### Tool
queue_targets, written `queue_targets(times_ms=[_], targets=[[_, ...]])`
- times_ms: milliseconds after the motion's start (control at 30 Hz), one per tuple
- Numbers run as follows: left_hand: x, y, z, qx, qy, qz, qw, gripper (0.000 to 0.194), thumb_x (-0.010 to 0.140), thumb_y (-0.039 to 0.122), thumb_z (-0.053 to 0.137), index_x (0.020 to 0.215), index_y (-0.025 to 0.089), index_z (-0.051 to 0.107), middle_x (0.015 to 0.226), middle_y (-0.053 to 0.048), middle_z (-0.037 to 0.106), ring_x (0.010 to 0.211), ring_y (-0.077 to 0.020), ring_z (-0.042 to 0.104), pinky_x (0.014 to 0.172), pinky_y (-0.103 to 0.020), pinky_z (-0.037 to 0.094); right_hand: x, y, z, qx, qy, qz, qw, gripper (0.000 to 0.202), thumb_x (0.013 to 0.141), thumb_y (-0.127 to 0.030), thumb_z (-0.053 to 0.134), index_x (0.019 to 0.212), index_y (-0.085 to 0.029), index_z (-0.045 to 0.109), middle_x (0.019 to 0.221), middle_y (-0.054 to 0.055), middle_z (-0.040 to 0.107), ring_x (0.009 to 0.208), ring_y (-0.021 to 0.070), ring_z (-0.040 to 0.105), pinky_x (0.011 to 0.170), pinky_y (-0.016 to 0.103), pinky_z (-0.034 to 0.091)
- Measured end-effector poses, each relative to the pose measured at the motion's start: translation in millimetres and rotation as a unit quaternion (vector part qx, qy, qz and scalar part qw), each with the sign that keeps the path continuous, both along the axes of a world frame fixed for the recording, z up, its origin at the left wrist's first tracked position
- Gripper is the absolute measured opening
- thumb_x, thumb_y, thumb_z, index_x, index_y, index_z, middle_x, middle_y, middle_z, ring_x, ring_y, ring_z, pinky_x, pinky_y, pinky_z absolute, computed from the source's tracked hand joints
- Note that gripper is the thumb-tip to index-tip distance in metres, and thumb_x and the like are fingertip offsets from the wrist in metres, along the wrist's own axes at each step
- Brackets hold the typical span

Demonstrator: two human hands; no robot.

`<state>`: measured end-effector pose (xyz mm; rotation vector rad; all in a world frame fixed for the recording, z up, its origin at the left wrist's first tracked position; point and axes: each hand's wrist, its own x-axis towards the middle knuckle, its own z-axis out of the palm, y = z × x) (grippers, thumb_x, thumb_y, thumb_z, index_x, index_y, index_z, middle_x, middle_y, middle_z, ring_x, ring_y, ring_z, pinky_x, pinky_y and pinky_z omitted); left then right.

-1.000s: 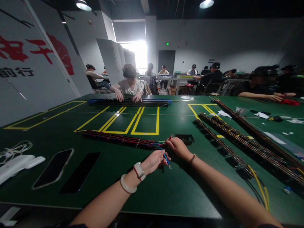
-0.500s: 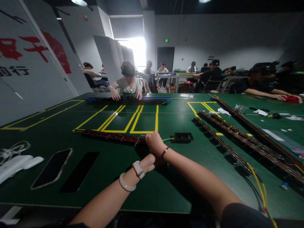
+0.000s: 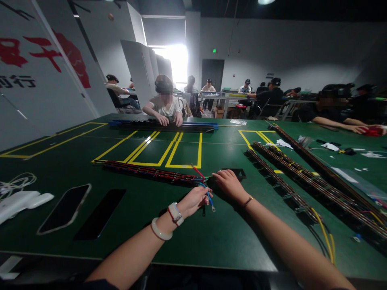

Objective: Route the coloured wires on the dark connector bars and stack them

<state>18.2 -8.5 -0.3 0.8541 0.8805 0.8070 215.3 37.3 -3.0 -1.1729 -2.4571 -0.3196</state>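
Note:
My left hand [image 3: 196, 200] is closed on a blue wire [image 3: 211, 196] that ends in a metal ring terminal. A red wire [image 3: 198, 172] sticks up just above its fingers, at the right end of a long, dark wire-and-rail assembly [image 3: 151, 171]. Curled fingers on my right hand [image 3: 231, 186] meet beside the green wire [image 3: 207, 178] and the left end of a black rectangular frame [image 3: 240, 173]. What these fingers grip is hidden beneath them.
Several long wired rails [image 3: 290, 171] lie at the right, with yellow wires [image 3: 325, 233] trailing towards me. Two phones [image 3: 65, 209] and a white device [image 3: 21, 207] lie left. Across the green table, a person [image 3: 166, 100] handles a long black-and-blue rail [image 3: 193, 127].
My hands have separated: the right moved right to the black frame, while the left moved slightly up and right. The blue and red wire ends now show between them.

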Motion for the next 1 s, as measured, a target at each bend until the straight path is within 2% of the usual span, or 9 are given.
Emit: queue_targets(times_ms=[167,300,367,433,567,867,1000], targets=[[-5,-1,4.6,0.069,0.099,-0.023,0.992,0.029,0.088,0.042,0.054,0.09,0.013,0.055,0.067,0.004,0.055,0.038,-0.0008,0.033,0.039,-0.017,0.023,8,7,-7.3,-0.002,-0.012,-0.003,1.0,0.031,0.091,-0.014,0.052,0.119,-0.023,0.063,0.113,0.009,0.065,0.114,0.0223,0.052,0.1,0.038,0.032],[-9,3,11.5,0.117,0.21,-0.047,0.969,0.033,0.085,0.046,0.055,0.084,0.013,0.058,0.06,0.005,0.052,0.037,-0.0033,0.031,0.04,-0.019,0.022,1,6,-9.8,-0.011,0.007,-0.015,1.0,0.029,0.092,-0.017,0.052,0.118,-0.021,0.062,0.113,0.01,0.064,0.113,0.0231,0.052,0.1,0.039,0.034],[-10,5,13.3,0.178,0.276,-0.037,0.944,0.028,0.087,0.039,0.053,0.075,0.015,0.059,0.056,0.004,0.051,0.041,-0.0067,0.038,0.044,-0.02,0.026,0,5,-10.8,-0.015,0.01,-0.017,1.0,0.03,0.092,-0.018,0.051,0.12,-0.02,0.061,0.114,0.011,0.063,0.115,0.0234,0.05,0.1,0.039,0.033],[-11,6,13.9,0.248,0.349,-0.017,0.903,0.027,0.089,0.032,0.049,0.068,0.017,0.057,0.054,0.002,0.051,0.048,-0.0103,0.044,0.05,-0.021,0.029,0,5,-11.3,-0.019,0.011,-0.017,1.0,0.031,0.092,-0.018,0.05,0.121,-0.02,0.06,0.116,0.011,0.062,0.117,0.0236,0.049,0.101,0.039,0.032],[-14,5,15.1,0.329,0.459,-0.024,0.825,0.026,0.09,0.028,0.047,0.067,0.019,0.054,0.063,-0.002,0.057,0.059,-0.0155,0.052,0.059,-0.024,0.031,2,5,-10.7,-0.027,0.011,-0.019,0.999,0.033,0.092,-0.018,0.049,0.123,-0.018,0.059,0.118,0.011,0.061,0.119,0.0244,0.046,0.103,0.04,0.031],[-27,15,8.4,0.41,0.545,-0.08,0.726,0.016,0.091,0.03,0.048,0.082,0.019,0.056,0.067,-0.006,0.058,0.065,-0.0225,0.059,0.067,-0.028,0.036,2,7,-11.3,-0.03,0.015,-0.02,0.999,0.033,0.093,-0.02,0.048,0.123,-0.018,0.059,0.118,0.012,0.061,0.119,0.0247,0.046,0.103,0.04,0.03],[-30,17,10.9,0.435,0.556,-0.104,0.7,0.021,0.093,0.033,0.045,0.082,0.019,0.056,0.07,-0.007,0.062,0.066,-0.0222,0.061,0.064,-0.027,0.037,2,9,-12.4,-0.032,0.016,-0.02,0.999,0.033,0.092,-0.021,0.05,0.123,-0.018,0.058,0.118,0.012,0.061,0.118,0.0252,0.046,0.102,0.041,0.03]])
